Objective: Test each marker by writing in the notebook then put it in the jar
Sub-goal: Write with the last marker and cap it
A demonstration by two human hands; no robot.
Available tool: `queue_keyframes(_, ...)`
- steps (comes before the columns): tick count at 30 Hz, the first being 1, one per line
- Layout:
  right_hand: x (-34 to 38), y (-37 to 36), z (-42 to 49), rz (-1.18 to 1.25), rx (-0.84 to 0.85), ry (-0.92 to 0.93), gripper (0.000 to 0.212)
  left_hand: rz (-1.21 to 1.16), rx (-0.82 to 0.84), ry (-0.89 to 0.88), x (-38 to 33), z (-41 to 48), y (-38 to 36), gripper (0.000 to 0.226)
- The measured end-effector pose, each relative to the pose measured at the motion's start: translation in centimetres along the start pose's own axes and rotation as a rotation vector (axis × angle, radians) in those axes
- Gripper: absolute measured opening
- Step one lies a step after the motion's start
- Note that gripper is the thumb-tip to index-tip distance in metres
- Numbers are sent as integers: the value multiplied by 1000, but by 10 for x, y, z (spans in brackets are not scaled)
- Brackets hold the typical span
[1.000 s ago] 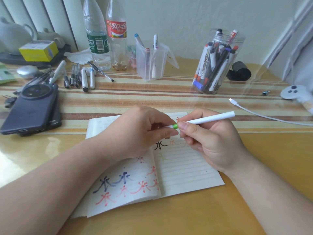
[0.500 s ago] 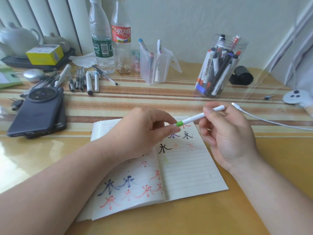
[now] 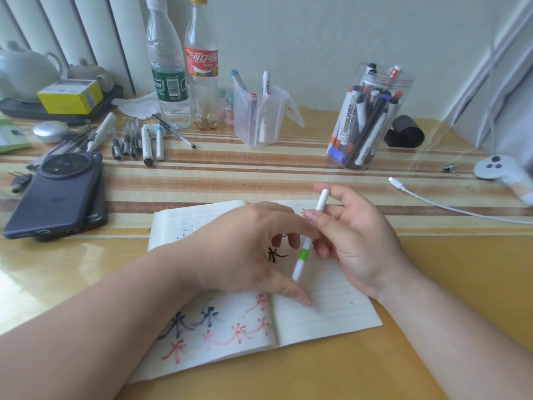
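One white marker (image 3: 302, 255) lies end-on over the notebook (image 3: 331, 307), pinched mid-barrel by the right hand (image 3: 354, 241), its far end tipped towards the jar (image 3: 372, 116) well beyond on the desk (image 3: 432, 284), while the left hand (image 3: 239, 255) rests slack, apparently empty, on the page.

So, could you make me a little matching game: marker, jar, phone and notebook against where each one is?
Things:
1 marker
2 jar
3 phone
4 notebook

Places:
A lying open at the near middle of the table
B standing upright at the back right
C held in the right hand
D lying flat at the left

Pairs: 1-C, 2-B, 3-D, 4-A
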State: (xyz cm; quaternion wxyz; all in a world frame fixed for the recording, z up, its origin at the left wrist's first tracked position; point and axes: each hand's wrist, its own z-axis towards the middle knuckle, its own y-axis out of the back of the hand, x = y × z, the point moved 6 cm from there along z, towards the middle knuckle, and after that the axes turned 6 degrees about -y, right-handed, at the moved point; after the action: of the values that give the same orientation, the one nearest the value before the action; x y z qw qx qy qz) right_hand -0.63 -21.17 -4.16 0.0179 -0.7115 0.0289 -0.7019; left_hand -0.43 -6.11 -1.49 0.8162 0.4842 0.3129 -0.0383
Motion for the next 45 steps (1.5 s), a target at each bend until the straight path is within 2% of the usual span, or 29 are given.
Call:
queue_keyframes(5, 4, -7, -4, -54, 40, 56, 42, 171, -65, -111, -7, 3, 0, 57)
queue_keyframes(9, 6, -7, -6, -108, 56, 89, 39, 208, -104, -165, -11, 2, 0, 57)
queue_keyframes(15, 6, -8, -3, -97, 70, 38, 39, 254, -178, -133, -13, -2, 3, 78)
queue_keyframes(19, 5, -5, 0, -54, 58, 1, 40, 242, -208, -100, -11, -1, 3, 75)
queue_keyframes(25, 6, 4, 0, 104, -88, 42, 46, 126, -224, 118, 19, -2, 8, 38)
queue_keyframes(30, 13, 16, 3, 96, -242, 160, 43, 210, -250, 311, 34, -1, 13, 26)
queue_keyframes(35, 36, 15, 0, -59, -278, 280, 36, 208, -279, 381, 40, 1, 15, 15)
queue_keyframes(39, 79, 20, 13, -232, -332, 414, 32, 165, -348, 384, 39, 0, 16, 19)
queue_keyframes(45, 193, 75, 69, -455, -694, 736, 32, 180, -337, 371, 45, -2, 13, 15)
